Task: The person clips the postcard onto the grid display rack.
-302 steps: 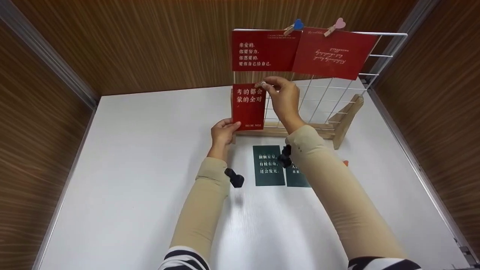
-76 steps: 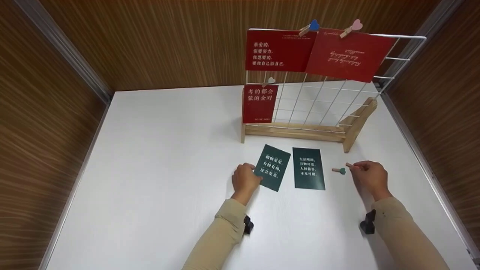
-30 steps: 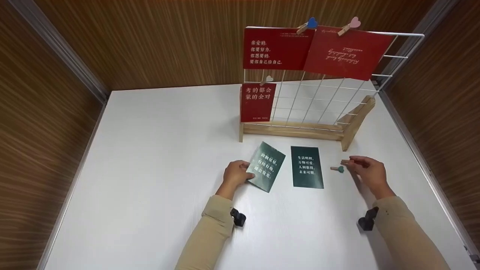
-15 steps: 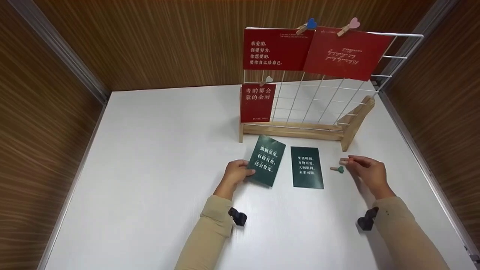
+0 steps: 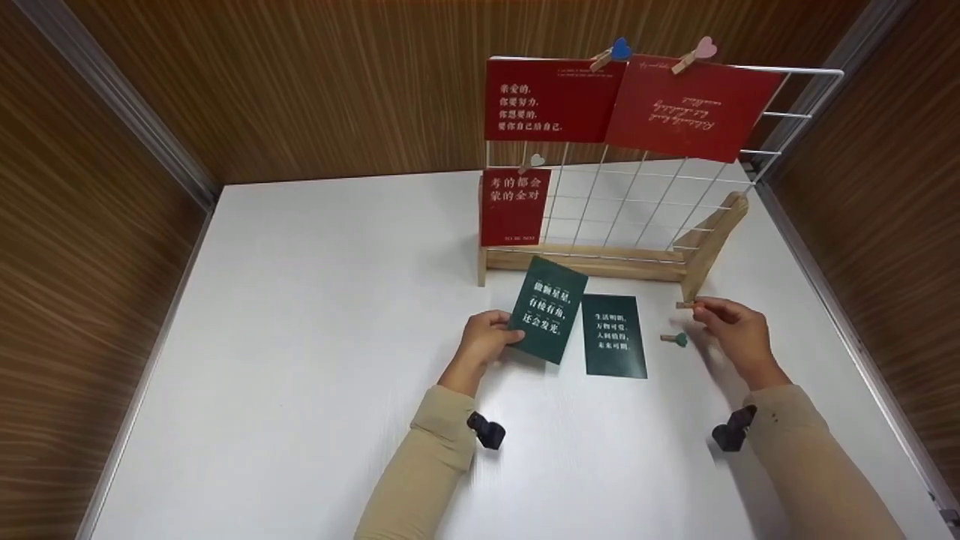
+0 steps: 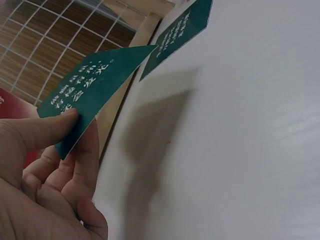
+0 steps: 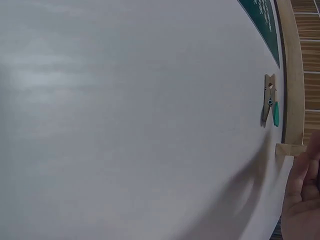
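My left hand [image 5: 486,341] pinches a dark green card [image 5: 550,310] with white writing by its lower left edge, thumb on top. The card is tilted and raised off the table, its shadow showing below in the left wrist view. My right hand [image 5: 739,334] pinches a small wooden clothespin [image 5: 684,305] between thumb and fingertips, a bit of orange showing at the fingers. A second clothespin [image 5: 673,339] with a green heart lies on the table just left of that hand. Between the hands, another green card [image 5: 615,335] lies flat.
Behind the cards stands a white wire grid rack [image 5: 626,199] on a wooden base [image 5: 585,264]. It bears a wide red card [image 5: 551,105], a tilted red card [image 5: 690,109] and a small red card [image 5: 514,210], held by heart clothespins. Wood-grain panels surround the white table [image 5: 315,315].
Ten seconds ago both hands were at the small red card; it now hangs clipped. Since then the left hand has raised a green card towards the rack, and the right hand has lifted a clothespin.
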Available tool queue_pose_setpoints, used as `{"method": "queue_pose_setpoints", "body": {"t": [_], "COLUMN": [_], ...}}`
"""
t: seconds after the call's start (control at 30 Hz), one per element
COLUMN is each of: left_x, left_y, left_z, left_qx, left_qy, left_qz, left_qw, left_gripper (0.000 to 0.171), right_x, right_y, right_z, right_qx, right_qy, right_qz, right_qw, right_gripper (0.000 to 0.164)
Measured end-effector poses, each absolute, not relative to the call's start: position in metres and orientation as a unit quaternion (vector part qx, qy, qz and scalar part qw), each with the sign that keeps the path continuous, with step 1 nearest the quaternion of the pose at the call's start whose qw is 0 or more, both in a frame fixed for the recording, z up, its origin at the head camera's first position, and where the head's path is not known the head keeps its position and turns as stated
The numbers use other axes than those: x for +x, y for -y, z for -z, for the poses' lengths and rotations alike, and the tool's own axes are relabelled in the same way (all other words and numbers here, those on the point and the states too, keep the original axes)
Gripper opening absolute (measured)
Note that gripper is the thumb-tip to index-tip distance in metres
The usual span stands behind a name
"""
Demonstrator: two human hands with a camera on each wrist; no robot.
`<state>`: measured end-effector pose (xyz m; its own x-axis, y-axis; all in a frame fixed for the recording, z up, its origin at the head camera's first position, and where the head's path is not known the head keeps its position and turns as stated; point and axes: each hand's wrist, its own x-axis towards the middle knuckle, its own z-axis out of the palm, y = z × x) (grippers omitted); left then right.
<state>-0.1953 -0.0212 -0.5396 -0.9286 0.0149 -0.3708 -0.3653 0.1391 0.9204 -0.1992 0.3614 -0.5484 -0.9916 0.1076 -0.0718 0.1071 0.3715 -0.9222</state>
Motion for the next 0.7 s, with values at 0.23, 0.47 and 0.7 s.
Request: {"method": "queue_pose_setpoints", "body": {"t": [0.23, 0.47, 0.7], "left_x": [-0.203, -0.210, -0.219], "left_y": [0.010, 0.004, -0.004], "left_z": [0.531, 0.522, 0.513], "left_qx": [-0.117, -0.110, -0.119], "left_qy": [-0.734, -0.735, -0.724], "left_qz": [-0.654, -0.657, -0.667], "left_qw": [0.143, 0.130, 0.128], "left_gripper": [0.016, 0.016, 0.018], "right_x": [-0.205, -0.212, -0.221], "right_y": [-0.356, -0.349, -0.344], "right_z": [0.542, 0.534, 0.524], "right_qx": [-0.062, -0.062, -0.069], "right_qy": [0.835, 0.815, 0.824], "right_qz": [-0.547, -0.575, -0.562], "right_qw": [0.018, 0.017, 0.028], "right_gripper": [0.048, 0.049, 0.044]}}
